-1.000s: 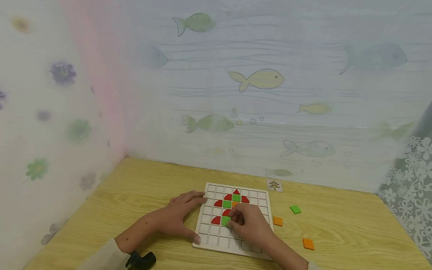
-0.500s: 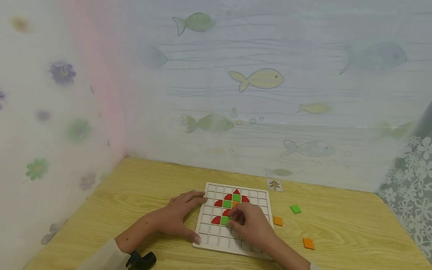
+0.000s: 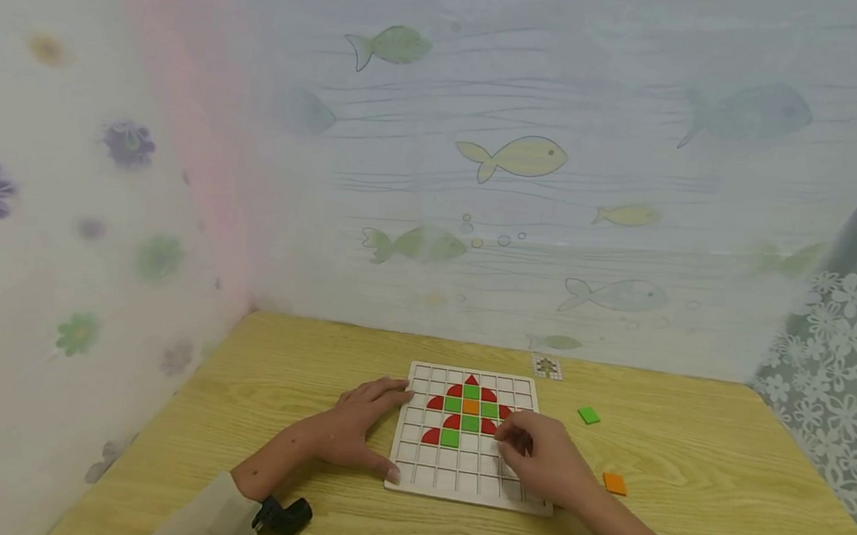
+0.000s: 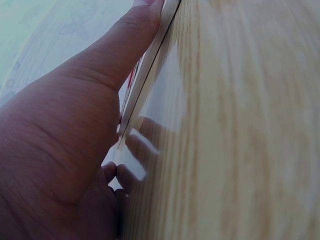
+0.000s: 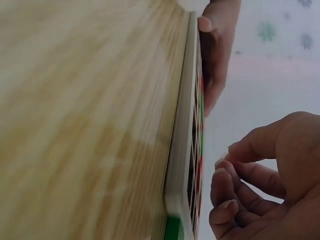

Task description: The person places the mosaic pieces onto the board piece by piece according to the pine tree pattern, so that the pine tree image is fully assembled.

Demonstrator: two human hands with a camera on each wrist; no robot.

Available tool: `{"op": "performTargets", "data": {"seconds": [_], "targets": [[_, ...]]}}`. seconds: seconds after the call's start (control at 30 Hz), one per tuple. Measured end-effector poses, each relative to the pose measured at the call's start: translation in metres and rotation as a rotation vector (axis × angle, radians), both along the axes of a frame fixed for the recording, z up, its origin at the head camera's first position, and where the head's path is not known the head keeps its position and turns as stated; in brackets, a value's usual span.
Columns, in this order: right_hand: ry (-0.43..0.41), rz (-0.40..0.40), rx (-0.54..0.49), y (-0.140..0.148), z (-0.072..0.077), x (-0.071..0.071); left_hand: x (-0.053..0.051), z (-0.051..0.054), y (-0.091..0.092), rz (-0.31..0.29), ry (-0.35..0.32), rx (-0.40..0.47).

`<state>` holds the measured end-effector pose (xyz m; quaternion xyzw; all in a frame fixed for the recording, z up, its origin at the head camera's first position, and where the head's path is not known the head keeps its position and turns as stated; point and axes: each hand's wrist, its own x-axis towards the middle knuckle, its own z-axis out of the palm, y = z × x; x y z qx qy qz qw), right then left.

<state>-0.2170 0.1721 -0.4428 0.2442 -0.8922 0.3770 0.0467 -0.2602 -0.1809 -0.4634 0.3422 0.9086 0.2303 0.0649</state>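
My left hand (image 3: 350, 428) rests flat at the left edge of a white gridded puzzle board (image 3: 414, 474), its thumb (image 4: 135, 30) on the near left corner. On the board, red quarter-round pieces (image 3: 435, 403), green squares (image 3: 450, 438), an orange square (image 3: 470, 406) and a red triangle (image 3: 472, 380) form a tree shape. My right hand (image 3: 545, 458) hovers over the board's right side, fingers loosely curled and the thumb near the index fingertip. In the right wrist view, no piece shows between those fingertips (image 5: 225, 185).
A loose green tile (image 3: 588, 415) and an orange tile (image 3: 614, 483) lie on the wooden table (image 3: 720, 470) right of the board. A small picture card (image 3: 547, 367) lies behind the board. A fish-patterned curtain (image 3: 506, 223) hangs beyond the table.
My right hand has moved right, off the lower green square, which stays in its cell. An orange tile beside the board's right edge is now hidden behind that hand. My left hand stays put.
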Motion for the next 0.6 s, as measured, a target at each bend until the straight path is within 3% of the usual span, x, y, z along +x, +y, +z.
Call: {"op": "performTargets", "data": {"seconds": [0.3,0.6], "targets": [[0.009,-0.057,0.007,0.033,0.002,0.014,0.0,0.002,0.001,0.01,-0.007,-0.008],[-0.018,-0.043,0.059,0.06,0.0,0.024,0.003,0.004,0.002,0.015,-0.014,-0.007]]}}
